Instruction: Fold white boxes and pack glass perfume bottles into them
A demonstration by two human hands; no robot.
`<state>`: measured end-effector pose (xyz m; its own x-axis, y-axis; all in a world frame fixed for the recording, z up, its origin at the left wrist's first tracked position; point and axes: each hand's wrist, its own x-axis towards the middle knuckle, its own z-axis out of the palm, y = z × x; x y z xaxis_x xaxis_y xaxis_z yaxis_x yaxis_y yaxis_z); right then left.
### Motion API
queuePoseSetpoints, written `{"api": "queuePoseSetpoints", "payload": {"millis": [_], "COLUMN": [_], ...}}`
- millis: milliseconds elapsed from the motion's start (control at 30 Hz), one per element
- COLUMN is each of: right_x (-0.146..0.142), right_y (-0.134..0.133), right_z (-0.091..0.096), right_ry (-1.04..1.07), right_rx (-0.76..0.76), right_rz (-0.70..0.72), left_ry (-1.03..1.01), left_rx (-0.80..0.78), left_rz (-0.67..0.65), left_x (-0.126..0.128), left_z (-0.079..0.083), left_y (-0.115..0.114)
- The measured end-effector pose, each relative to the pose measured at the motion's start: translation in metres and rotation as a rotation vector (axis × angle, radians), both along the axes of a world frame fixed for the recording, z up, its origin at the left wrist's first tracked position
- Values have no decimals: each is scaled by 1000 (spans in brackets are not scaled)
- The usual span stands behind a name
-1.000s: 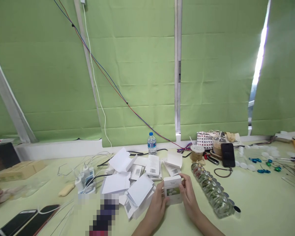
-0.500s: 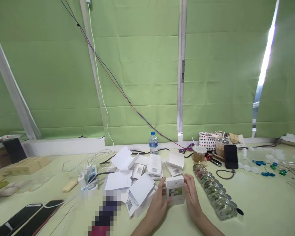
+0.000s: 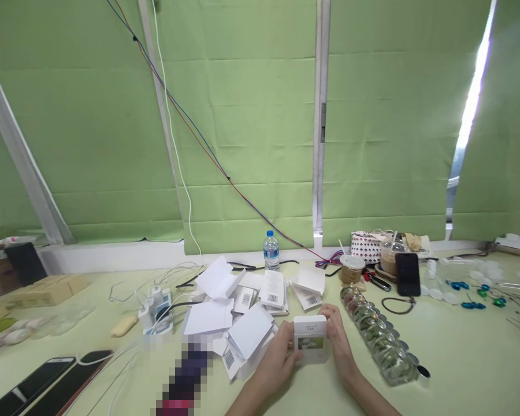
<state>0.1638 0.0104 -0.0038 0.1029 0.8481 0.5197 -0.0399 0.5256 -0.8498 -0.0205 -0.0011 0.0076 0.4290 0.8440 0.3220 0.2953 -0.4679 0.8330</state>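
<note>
White card, smooth and square-edged, forms the small carton point(image 3: 311, 338) standing between your hands over the table point(image 3: 468, 370), to the right of a heap of flat white packets point(image 3: 249, 332). Your left hand point(image 3: 279, 352) closes on its left side, the thumb near the lower front corner; your right hand point(image 3: 338, 341) is curled along its right side, fingers bent at the upper edge. The carton's front bears a green picture panel. To your right runs a slanting row of rounded clear glass jars point(image 3: 375, 335) with greenish contents, some reddish at the far end. Behind the packets, a clear plastic bottle point(image 3: 271, 251) holds clear liquid; a lidded cup point(image 3: 352, 271) holds something brown.
</note>
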Motion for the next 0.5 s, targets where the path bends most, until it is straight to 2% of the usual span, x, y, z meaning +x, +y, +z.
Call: {"api": "queuePoseSetpoints", "payload": {"millis": [333,500], "right_x": [0,-1], "right_y": [5,1], "right_z": [-2,0], "right_ry": [92,29], "right_rx": [-96,-88], "right_rz": [32,-47], "left_ry": [-47,-79], "left_rx": [-23,-79], "left_rz": [8,-27], "left_x": [-2,-1], "left_z": [-3,-1], "left_y": [-2,-3]}}
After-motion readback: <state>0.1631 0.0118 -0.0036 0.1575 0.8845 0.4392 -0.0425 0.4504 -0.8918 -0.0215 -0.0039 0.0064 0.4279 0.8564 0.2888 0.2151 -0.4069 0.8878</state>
